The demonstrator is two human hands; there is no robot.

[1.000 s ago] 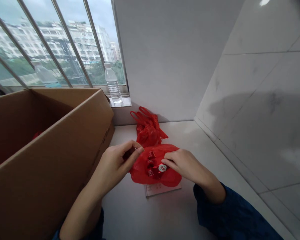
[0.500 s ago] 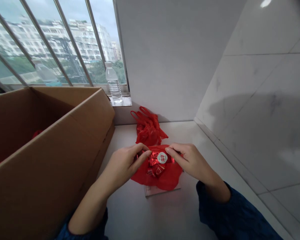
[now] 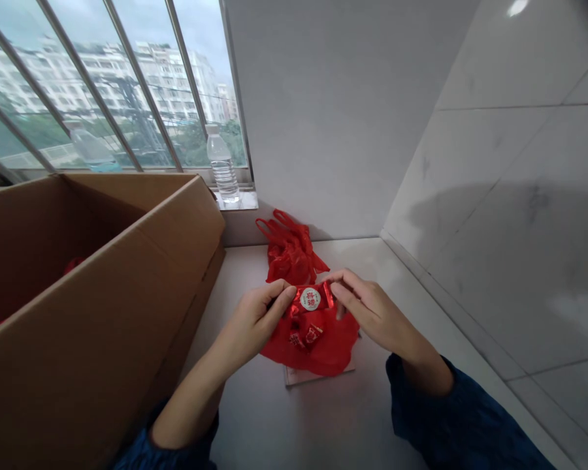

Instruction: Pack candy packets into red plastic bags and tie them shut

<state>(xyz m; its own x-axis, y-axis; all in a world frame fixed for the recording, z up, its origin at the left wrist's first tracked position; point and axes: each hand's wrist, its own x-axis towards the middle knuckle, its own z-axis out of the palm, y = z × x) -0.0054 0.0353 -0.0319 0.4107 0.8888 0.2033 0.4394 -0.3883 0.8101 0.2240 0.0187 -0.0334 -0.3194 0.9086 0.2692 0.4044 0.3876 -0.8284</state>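
Red foil-wrapped candy [image 3: 310, 299] with a round white label is pinched at its ends between the left hand [image 3: 257, 318] and right hand [image 3: 372, 310], just above a sheer red pouch [image 3: 323, 352] on which more wrapped candies [image 3: 306, 336] are lying. The pouch is laid over a pale card [image 3: 319, 377] on the white surface [image 3: 313, 424]; a red plastic bag [image 3: 289, 251] is placed just behind, and a cardboard box [image 3: 127, 261] is stood to the left.
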